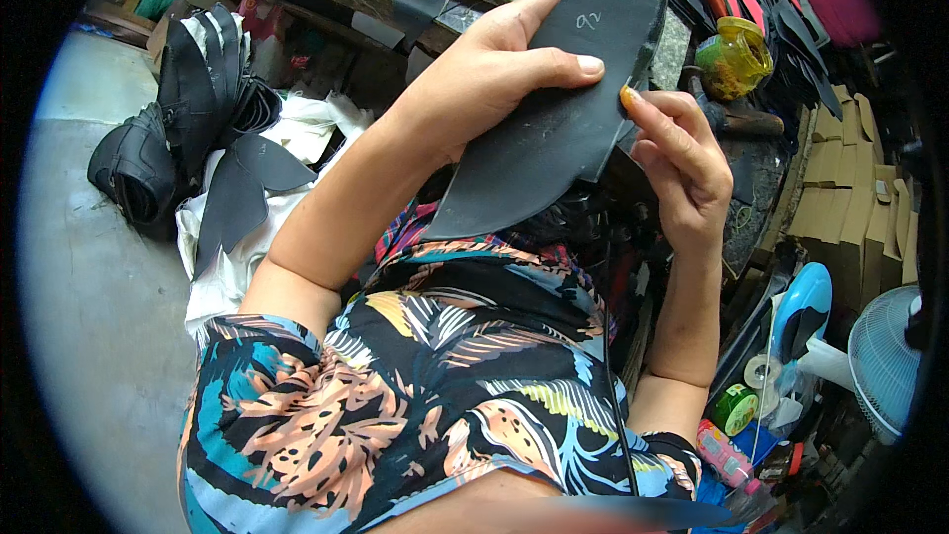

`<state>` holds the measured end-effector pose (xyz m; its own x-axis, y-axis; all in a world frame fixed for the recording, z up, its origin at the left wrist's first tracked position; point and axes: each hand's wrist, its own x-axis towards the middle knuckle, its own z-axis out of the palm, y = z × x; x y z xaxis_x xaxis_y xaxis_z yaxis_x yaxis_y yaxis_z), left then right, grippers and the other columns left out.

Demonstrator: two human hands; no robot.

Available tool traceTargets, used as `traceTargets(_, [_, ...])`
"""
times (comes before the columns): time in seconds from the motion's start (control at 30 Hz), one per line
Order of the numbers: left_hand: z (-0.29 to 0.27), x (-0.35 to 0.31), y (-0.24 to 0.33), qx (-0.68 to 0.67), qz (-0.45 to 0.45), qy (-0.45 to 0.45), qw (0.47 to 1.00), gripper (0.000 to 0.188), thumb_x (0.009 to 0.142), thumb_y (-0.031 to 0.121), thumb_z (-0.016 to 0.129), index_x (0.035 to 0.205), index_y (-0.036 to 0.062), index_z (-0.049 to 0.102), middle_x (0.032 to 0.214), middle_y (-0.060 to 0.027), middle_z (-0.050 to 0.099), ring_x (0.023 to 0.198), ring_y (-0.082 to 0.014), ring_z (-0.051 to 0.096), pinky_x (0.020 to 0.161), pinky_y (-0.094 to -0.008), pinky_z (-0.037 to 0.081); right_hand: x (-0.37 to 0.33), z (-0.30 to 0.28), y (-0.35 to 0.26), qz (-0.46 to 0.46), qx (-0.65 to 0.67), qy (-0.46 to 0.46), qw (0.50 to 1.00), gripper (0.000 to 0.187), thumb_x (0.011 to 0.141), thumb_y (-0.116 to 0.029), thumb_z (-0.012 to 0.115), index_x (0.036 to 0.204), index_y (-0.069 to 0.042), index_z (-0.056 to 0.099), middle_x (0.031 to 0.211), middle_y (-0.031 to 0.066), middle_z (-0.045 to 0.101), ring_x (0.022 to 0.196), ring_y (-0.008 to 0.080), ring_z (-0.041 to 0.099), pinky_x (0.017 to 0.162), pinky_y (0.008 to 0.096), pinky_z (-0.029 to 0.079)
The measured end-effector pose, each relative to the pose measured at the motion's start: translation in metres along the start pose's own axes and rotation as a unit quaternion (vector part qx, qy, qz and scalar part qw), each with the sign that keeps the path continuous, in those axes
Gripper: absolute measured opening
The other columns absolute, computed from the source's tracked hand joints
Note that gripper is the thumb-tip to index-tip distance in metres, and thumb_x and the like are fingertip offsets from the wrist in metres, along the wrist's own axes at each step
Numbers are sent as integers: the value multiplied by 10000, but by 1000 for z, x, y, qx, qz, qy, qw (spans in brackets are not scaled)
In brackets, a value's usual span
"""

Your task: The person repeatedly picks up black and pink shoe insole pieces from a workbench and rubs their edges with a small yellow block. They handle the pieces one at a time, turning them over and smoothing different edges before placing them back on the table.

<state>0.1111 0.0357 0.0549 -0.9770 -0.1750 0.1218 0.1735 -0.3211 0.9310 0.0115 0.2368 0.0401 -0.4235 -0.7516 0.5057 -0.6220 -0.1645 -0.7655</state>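
Using both hands on this one: gripping the black panel (554,138) with the left hand (494,64), pressing the thumb on top and bending the fingers around underneath, while meeting the right edge with a yellow-stained fingertip (630,97) of the right hand (682,153). Not seeing enough back there to tell whether pinching or just touching on that side. Holding the panel up at a slant over the lap, by the stone-topped bench (677,32), just left of the yellow jar (733,57). For doing this edge bit well, probably best off supporting the panel close to the working edge, bending it as little as possible, running the fingertip along with light, even pressure, and watching out for smearing yellow onto the black face.
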Motion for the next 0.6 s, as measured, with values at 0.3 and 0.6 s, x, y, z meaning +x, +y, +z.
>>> traceTargets(0.3, [0, 6, -4, 20, 13, 31, 999, 514, 887, 81, 654, 1358, -6, 466, 1034, -86, 661, 826, -103, 650, 702, -249, 549, 1, 7, -9, -89, -117, 6, 989, 510, 709, 126, 669, 1137, -139, 755, 989, 65, 623, 622, 101, 504, 573, 216, 437])
traceTargets(0.6, [-8, 8, -5, -25, 21, 68, 997, 502, 897, 75, 633, 1362, -1, 458, 1030, -81, 662, 816, -103, 656, 695, -251, 558, -10, -4, -14, -103, -275, 7, 956, 397, 730, 49, 652, 1036, -171, 777, 1016, 88, 657, 695, 145, 586, 585, 259, 486])
